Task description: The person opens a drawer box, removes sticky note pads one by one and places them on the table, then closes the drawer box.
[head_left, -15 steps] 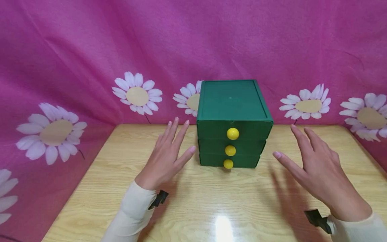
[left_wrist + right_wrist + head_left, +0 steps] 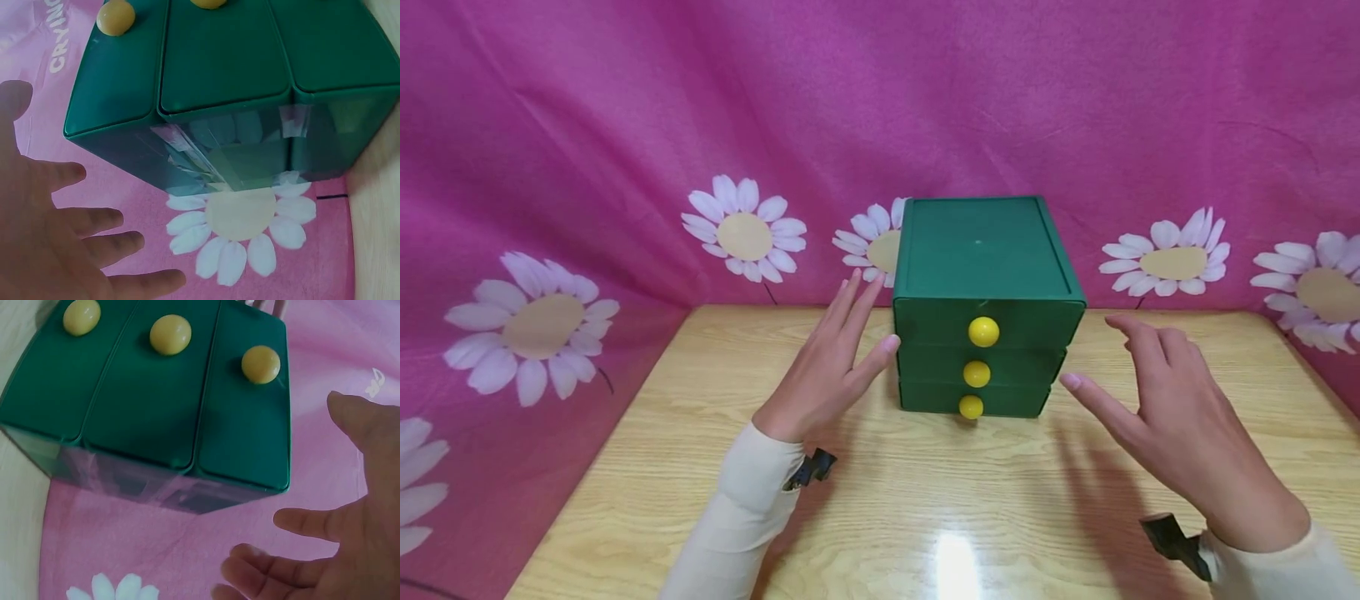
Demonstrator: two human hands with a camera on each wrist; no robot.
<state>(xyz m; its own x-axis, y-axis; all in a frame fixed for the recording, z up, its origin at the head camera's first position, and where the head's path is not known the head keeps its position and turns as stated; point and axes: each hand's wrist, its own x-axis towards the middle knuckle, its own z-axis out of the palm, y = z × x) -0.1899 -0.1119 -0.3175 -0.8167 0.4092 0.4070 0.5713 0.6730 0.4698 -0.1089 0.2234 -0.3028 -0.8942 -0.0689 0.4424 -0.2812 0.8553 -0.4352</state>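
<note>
A green chest of three small drawers (image 2: 988, 250) stands on the wooden table, each drawer front bearing a round yellow knob (image 2: 983, 332). All its drawers are closed. Just left of the chest is my left hand (image 2: 823, 367), fingers straight and spread, its thumb near the front left edge. My right hand (image 2: 1180, 417) hovers off the right side with thumb and forefinger apart and fingers slightly bent. Both wrist views show gaps between the hands and the chest (image 2: 225, 56). In the right wrist view, the right hand (image 2: 350, 537) holds nothing.
The light wooden table (image 2: 685, 442) spreads around the chest and toward the front. Behind and to the sides hangs a pink cloth (image 2: 880, 100) printed with white daisies. Dark wrist cameras (image 2: 1172, 546) sit on both wrists.
My left hand has moved right and slightly forward, closer to the chest. My right hand has shifted left toward it, and its fingers have bent a little. The chest appears unmoved on the table.
</note>
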